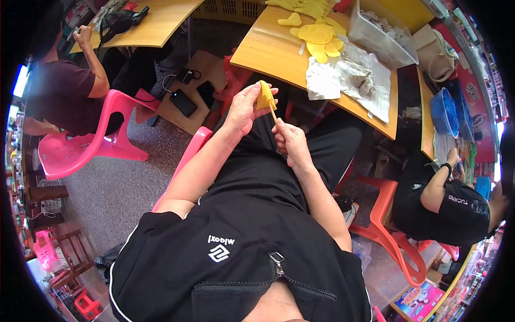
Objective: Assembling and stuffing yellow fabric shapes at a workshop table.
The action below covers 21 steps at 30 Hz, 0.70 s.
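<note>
Above my lap, my left hand (pixel 244 109) is closed on a small yellow fabric piece (pixel 265 97), pinched between thumb and fingers. My right hand (pixel 292 140) grips a thin wooden stick (pixel 273 114), its fingers wrapped round the lower end. The upper end of the stick meets the yellow piece; whether it goes inside, I cannot tell. Ahead and to the right, a pile of similar flat yellow pieces (pixel 315 34) lies on the wooden table (pixel 263 48). A white cloth (pixel 380 88) with a crumpled greyish wad on it covers the table's near right part.
A clear plastic bin (pixel 382 45) of whitish scraps stands at the table's far right, near a beige bag (pixel 433 51) and a blue basket (pixel 445 112). Co-workers sit at left and right. A pink chair (pixel 102 134) and phones on cardboard (pixel 201 70) are at left.
</note>
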Each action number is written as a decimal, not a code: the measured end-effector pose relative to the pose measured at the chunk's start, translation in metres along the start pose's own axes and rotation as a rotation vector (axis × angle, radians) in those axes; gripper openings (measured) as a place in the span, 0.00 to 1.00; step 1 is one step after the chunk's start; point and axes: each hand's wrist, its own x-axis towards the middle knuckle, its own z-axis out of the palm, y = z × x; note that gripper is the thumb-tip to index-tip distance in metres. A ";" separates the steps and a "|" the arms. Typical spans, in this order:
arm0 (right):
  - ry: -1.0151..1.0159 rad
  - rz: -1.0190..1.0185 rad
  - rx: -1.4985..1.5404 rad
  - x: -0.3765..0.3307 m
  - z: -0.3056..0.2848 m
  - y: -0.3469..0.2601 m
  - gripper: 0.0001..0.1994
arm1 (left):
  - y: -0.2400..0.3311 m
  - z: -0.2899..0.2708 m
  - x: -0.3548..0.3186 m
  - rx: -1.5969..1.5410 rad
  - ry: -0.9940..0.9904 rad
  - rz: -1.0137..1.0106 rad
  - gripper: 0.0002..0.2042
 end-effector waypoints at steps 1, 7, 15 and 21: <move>0.014 -0.003 0.005 -0.001 0.000 0.000 0.16 | 0.000 0.000 0.000 -0.016 -0.005 -0.007 0.16; 0.023 -0.018 0.086 -0.003 -0.002 -0.003 0.16 | 0.001 0.003 0.004 -0.091 -0.022 0.024 0.15; -0.048 0.038 -0.079 -0.004 -0.008 -0.011 0.17 | 0.017 -0.006 0.003 0.085 -0.070 -0.063 0.15; -0.059 0.043 0.038 -0.004 -0.004 -0.004 0.16 | 0.011 -0.006 0.002 0.063 -0.108 -0.117 0.17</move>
